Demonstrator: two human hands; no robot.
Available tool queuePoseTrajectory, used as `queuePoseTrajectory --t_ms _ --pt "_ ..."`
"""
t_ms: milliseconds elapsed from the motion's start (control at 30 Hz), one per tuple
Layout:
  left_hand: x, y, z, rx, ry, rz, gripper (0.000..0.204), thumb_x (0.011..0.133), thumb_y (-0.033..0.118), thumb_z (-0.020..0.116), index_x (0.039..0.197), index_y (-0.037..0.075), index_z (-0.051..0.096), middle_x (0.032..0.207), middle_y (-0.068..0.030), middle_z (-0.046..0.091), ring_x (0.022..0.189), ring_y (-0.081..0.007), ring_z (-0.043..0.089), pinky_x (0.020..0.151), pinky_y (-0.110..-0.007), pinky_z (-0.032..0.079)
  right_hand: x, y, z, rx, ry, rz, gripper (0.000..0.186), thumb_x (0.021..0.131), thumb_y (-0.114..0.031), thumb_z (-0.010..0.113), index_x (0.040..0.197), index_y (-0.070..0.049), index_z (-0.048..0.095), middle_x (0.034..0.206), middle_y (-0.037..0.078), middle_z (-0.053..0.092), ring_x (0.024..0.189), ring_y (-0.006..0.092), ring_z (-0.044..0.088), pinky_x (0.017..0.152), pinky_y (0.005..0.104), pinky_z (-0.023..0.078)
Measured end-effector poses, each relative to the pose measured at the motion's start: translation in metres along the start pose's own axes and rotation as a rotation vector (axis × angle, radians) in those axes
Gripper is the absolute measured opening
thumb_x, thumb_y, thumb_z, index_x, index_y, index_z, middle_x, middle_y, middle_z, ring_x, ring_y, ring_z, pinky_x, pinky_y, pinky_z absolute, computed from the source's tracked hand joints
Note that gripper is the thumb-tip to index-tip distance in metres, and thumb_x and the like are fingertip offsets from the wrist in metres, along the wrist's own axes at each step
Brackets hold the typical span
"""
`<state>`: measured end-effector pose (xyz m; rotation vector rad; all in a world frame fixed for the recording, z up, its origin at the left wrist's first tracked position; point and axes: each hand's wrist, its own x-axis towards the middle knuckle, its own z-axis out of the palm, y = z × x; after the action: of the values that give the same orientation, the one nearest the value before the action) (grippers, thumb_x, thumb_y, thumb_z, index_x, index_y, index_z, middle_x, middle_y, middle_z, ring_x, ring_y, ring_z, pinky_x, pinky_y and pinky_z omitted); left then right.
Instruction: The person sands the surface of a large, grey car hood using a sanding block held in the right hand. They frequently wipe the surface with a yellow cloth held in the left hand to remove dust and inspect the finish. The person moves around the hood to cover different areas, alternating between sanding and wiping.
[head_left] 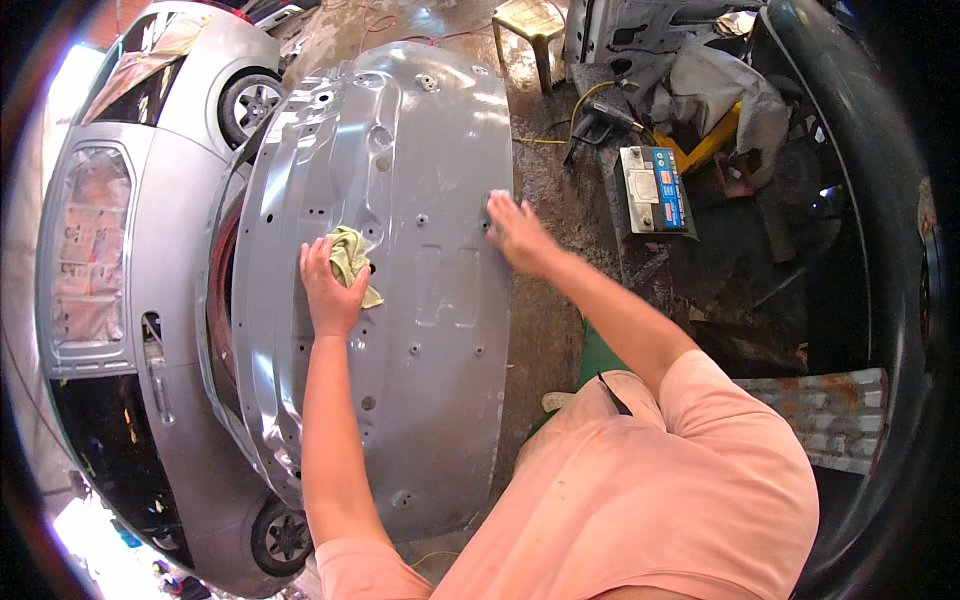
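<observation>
Holding the yellow-green cloth (pixel 348 262) against the grey metal panel (pixel 455 300), the left hand (pixel 333 295) keeps it between thumb and fingers, cloth mostly right of the fingers. Panel's long axis runs up the view. Right hand (pixel 518 235), farther from cloth, lies at panel's right edge, fingers extended, nothing visibly gripped.

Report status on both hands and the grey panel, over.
Left hand holding yellow-green cloth on grey panel. Right hand open at panel's right edge. Battery off to the right, apart from panel.
</observation>
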<state>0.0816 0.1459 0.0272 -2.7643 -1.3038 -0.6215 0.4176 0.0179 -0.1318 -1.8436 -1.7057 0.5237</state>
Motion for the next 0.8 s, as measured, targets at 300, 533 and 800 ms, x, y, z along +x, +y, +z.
queuePoseTrajectory --t_ms 300,533,800 --pt "0.087 -0.004 0.026 0.019 -0.057 -0.031 0.084 0.084 0.027 0.084 0.155 0.011 0.042 0.158 -0.0164 0.043 0.155 -0.0471 0.025 0.127 -0.058 0.026 0.143 0.079 -0.036 -0.141 0.114 -0.027 0.069 0.112 -0.046 0.039 0.162 0.002 0.033 0.174 0.019 0.024 0.162 0.0316 0.021 0.131 0.0571 0.015" --pt "0.112 -0.002 0.046 0.011 -0.035 -0.126 0.082 0.086 0.027 0.083 0.155 0.011 0.042 0.158 -0.0165 0.043 0.155 -0.0465 0.027 0.126 -0.059 0.026 0.008 0.016 -0.029 0.026 -0.054 -0.279 0.073 0.108 -0.046 0.046 0.159 0.006 0.035 0.170 0.024 0.030 0.160 0.0363 0.025 0.130 0.0579 0.019" --pt "0.143 0.023 0.049 0.098 -0.063 0.023 0.085 0.084 0.027 0.086 0.156 0.014 0.042 0.161 -0.0156 0.042 0.154 -0.0464 0.030 0.125 -0.059 0.030 0.247 0.116 -0.036 -0.082 0.251 0.105 0.071 0.109 -0.043 0.045 0.157 0.009 0.035 0.168 0.029 0.029 0.160 0.0409 0.022 0.131 0.0548 0.017"
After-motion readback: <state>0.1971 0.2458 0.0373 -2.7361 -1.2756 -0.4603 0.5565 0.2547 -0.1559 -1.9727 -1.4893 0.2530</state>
